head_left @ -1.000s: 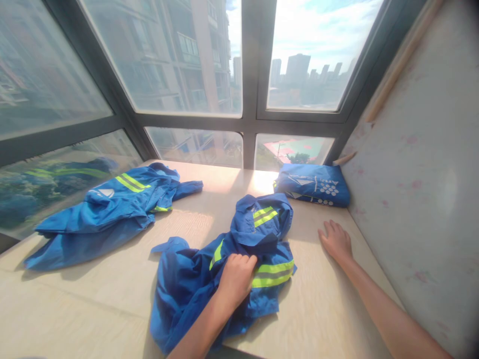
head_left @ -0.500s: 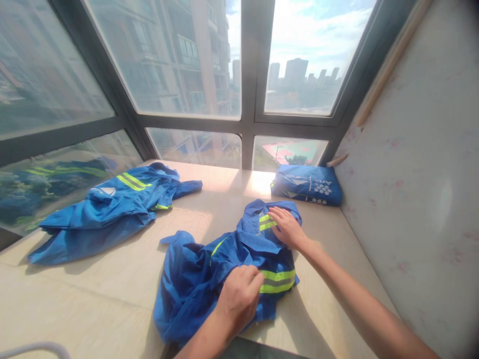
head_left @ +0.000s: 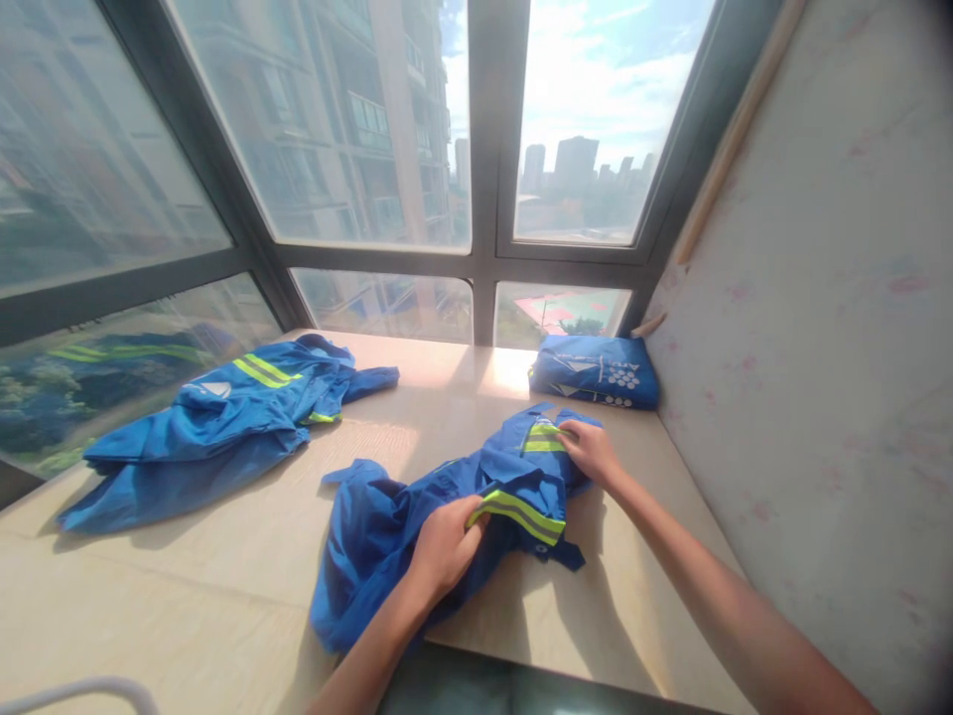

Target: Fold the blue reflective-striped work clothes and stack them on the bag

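A crumpled blue work jacket (head_left: 372, 541) with yellow-and-grey reflective stripes lies in front of me, partly lifted off the surface. My left hand (head_left: 449, 544) is closed on its cloth beside the lower stripe, thumb and fingers pinching the fabric. Farther back, my right hand (head_left: 591, 449) pinches the jacket near the upper stripe by the collar. Between the two hands the cloth is raised, and a flap with a round snap hangs below the lower stripe. Folds hide much of the jacket's shape.
Another blue garment (head_left: 223, 417) with reflective stripes lies spread out at the left by the window. A folded blue bundle with white print (head_left: 594, 372) rests at the back right, near the papered wall (head_left: 811, 328). A pale curved tube (head_left: 89, 685) shows at the bottom left.
My left hand has raised the lower stripe and its cloth off the surface. The right hand has gone from lying on the jacket to pinching it. The view has shifted slightly.
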